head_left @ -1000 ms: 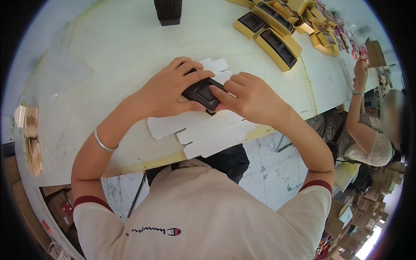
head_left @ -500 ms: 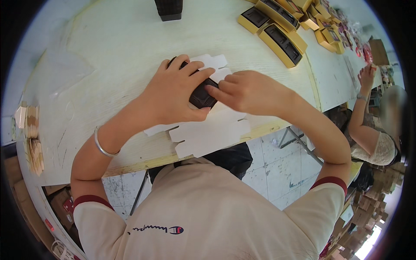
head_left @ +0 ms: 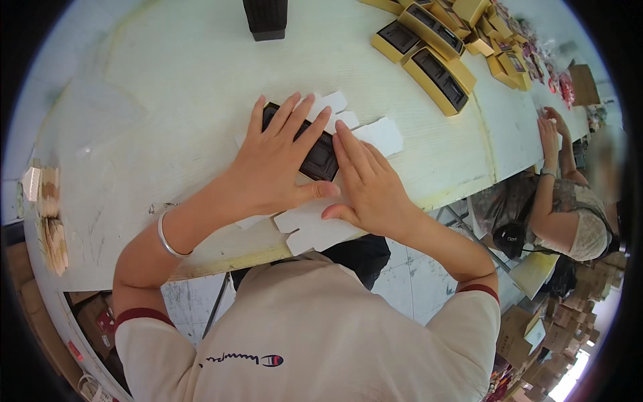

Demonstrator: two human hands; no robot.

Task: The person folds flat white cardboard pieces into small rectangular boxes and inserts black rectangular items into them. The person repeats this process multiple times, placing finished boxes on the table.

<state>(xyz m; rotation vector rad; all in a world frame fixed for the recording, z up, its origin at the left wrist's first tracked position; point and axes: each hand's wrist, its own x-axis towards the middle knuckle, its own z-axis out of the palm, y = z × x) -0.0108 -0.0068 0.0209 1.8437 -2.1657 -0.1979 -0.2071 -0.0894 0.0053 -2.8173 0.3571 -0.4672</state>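
A black molded tray insert (head_left: 317,163) lies in front of me, with a thin gold edge showing at its corners. Across its left part rests my left hand (head_left: 276,161), open, fingers spread and the thumb by the near end. My right hand (head_left: 372,179) lies against the right side, its fingers stretched out and its thumb apart. Beneath the insert are flat white cardboard blanks (head_left: 315,226), with tabs sticking out on several sides. My hands hide part of the insert's long sides.
Gold boxes with black inserts (head_left: 437,79) lie at the far right, more piled behind them. A stack of black trays (head_left: 266,19) stands at the far middle. Folded card pieces (head_left: 48,214) sit at the left edge. A co-worker (head_left: 569,214) works at the right.
My right hand has gone from a bent finger pressing on the insert to lying flat along its side. The fingers of my left hand have straightened. The co-worker's hands have come down.
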